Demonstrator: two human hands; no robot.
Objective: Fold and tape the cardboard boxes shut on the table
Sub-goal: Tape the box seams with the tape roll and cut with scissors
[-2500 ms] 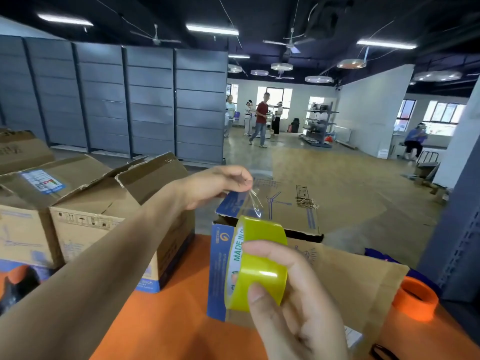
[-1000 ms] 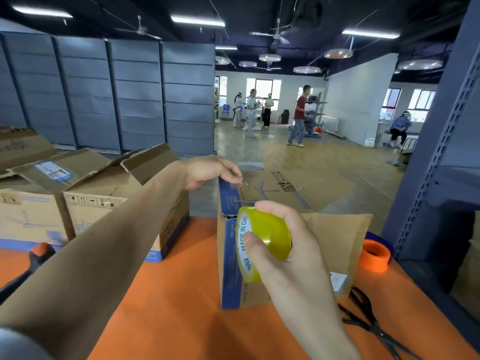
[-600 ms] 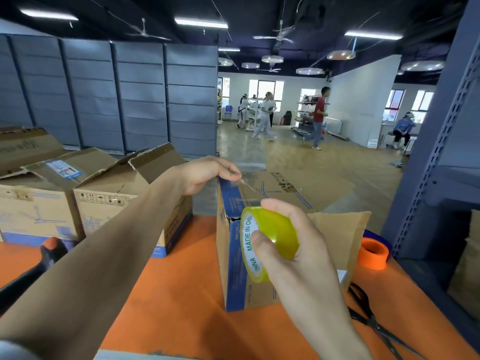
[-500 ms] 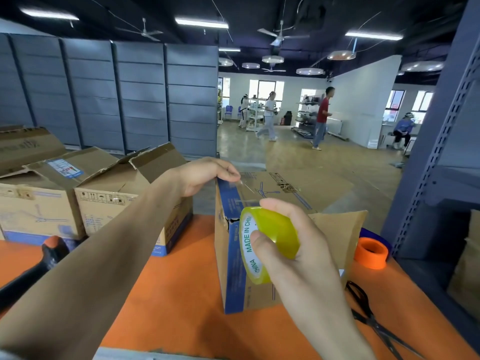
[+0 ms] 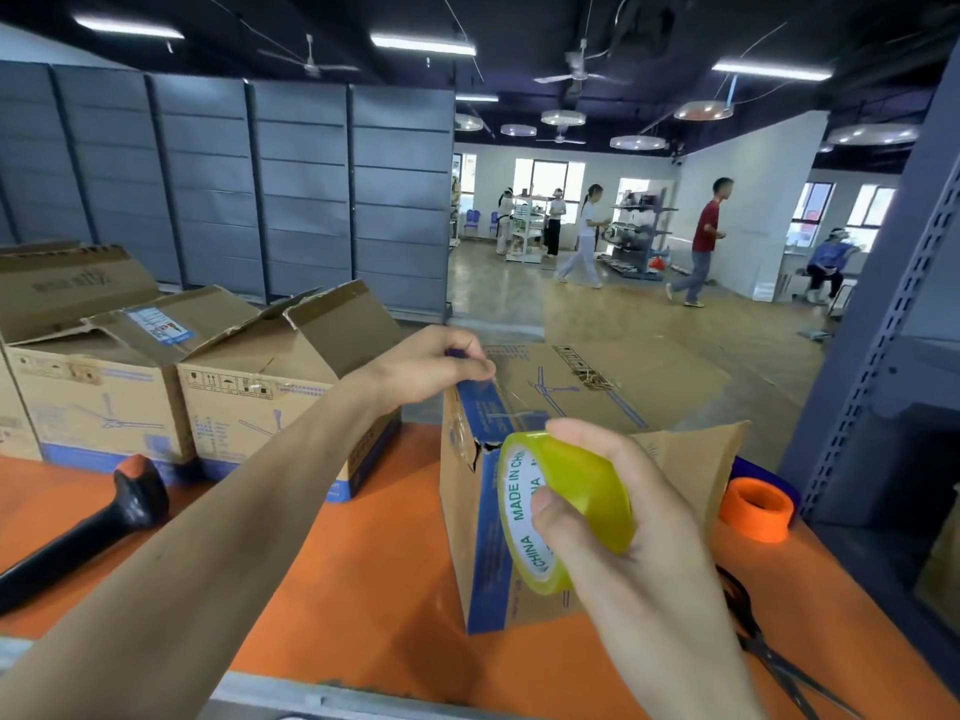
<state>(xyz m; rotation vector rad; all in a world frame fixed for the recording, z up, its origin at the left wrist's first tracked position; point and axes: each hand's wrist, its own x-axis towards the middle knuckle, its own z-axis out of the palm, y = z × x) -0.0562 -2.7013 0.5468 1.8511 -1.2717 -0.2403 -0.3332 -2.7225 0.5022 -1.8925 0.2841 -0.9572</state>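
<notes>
**Tape stretched over the corner of a box**

The box (image 5: pixel 478 543) stands on the orange table (image 5: pixel 363 589) right in front of the camera. There's a blue stripe down its near left corner and a small tear at the top of that corner. The top isn't closed. One big flap tilts out away from the camera and another sticks up on the right side.

The left hand (image 5: pixel 431 366) reaches across to the box's top left corner. Thumb and forefinger are pinched together on the end of a clear strip (image 5: pixel 511 405) of tape. You can only just make it out as a thin shiny line running down to the yellow roll (image 5: pixel 566 506). I honestly can't tell if the strip is stuck to the cardboard yet or just hanging over it.

The right hand (image 5: pixel 623 522) has the roll clamped. The thumb is on the printed "MADE IN CHINA" side and the fingers wrap over the outside. It's held up just in front of the box's near face, close to the top edge.

Other stuff around:
- The other boxes (image 5: pixel 249 407) are on the left of the table with flaps up, not taped.
- A black handle (image 5: pixel 78 532) with an orange tip lies at the left edge.
- An orange roll (image 5: pixel 758 509) sits just beside the box's right flap.
- Scissors (image 5: pixel 763 652) lie on the table by the right wrist.
- A grey rack (image 5: pixel 883 356) stands on the right, grey panels (image 5: pixel 260 189) run along the back, and a few people (image 5: pixel 701 241) are far off across the room.
</notes>
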